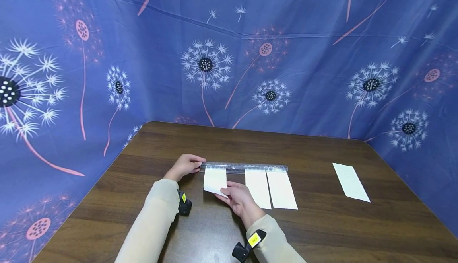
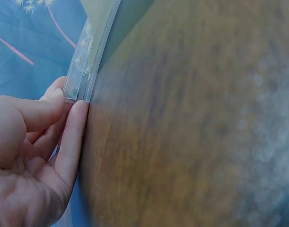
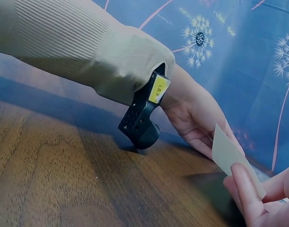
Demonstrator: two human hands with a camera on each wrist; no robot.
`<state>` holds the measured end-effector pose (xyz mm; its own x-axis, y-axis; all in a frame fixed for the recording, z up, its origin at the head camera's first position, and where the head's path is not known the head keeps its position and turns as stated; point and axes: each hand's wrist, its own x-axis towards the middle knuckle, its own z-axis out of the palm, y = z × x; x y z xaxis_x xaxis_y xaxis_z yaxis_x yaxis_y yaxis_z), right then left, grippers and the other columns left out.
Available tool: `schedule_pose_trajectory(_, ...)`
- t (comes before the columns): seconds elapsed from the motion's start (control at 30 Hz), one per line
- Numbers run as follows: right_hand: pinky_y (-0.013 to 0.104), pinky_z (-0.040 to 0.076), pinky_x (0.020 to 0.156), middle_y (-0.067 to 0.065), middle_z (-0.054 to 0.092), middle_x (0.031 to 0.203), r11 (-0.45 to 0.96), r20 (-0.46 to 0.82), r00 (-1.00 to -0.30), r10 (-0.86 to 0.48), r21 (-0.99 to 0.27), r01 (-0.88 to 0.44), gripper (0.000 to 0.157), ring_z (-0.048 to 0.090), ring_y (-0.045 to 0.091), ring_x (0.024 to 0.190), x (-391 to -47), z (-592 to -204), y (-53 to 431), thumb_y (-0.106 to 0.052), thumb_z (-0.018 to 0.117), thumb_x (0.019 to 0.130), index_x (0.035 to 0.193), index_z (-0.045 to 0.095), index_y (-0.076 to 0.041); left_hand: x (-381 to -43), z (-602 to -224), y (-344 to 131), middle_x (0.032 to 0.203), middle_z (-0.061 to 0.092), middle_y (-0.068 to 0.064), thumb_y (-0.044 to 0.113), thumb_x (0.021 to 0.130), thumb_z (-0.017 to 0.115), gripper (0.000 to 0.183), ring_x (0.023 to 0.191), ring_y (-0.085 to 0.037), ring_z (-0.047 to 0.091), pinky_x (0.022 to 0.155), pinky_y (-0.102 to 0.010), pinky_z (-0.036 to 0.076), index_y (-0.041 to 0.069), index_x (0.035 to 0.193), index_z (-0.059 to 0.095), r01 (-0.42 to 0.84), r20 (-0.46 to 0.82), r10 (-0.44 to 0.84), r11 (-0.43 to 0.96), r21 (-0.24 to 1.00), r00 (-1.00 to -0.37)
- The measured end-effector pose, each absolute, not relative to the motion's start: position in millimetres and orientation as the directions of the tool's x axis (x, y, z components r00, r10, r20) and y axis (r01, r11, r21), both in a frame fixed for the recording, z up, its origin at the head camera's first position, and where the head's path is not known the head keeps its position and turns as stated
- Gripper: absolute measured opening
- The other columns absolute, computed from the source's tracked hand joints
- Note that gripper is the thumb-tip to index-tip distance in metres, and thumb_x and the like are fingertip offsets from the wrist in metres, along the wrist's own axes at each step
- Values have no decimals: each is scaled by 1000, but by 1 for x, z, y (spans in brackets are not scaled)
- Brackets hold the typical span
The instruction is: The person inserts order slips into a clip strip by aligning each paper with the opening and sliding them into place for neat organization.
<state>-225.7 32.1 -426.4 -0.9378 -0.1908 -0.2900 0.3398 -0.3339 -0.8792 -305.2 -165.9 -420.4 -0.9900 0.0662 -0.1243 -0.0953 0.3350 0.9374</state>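
A long clear plastic strip (image 1: 236,166) lies crosswise on the table, its inner row of rounded bits showing through. At its left end my left hand (image 1: 184,166) pinches it between thumb and fingers, which the left wrist view also shows on the clear end (image 2: 78,80). My right hand (image 1: 240,200) pinches the lower right corner of a white paper slip (image 1: 214,179), whose top edge meets the strip and whose lower edge is lifted. Two more slips, one (image 1: 257,189) beside another (image 1: 282,189), extend from the strip toward me, right of my right hand.
Apart on the right side of the brown wooden table (image 1: 307,231) lies another white slip (image 1: 351,181). Behind and at both sides hangs a blue cloth (image 1: 229,24) with dandelion prints. Each sleeve carries a black wrist device with a yellow label (image 1: 255,240).
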Motion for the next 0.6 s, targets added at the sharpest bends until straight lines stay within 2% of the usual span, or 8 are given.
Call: schedule_pose_trajectory(0.6, 34, 52, 82, 26, 55, 110, -336, -285, -944, -168, -883, 327, 42, 61, 25, 92, -221, -425, 40, 19, 45, 87, 127, 34, 22, -304, -420, -165, 113, 61, -16, 1, 92, 56, 22, 85, -17, 59, 74, -27, 54, -2, 110, 67, -87, -117, 70, 338, 937, -991)
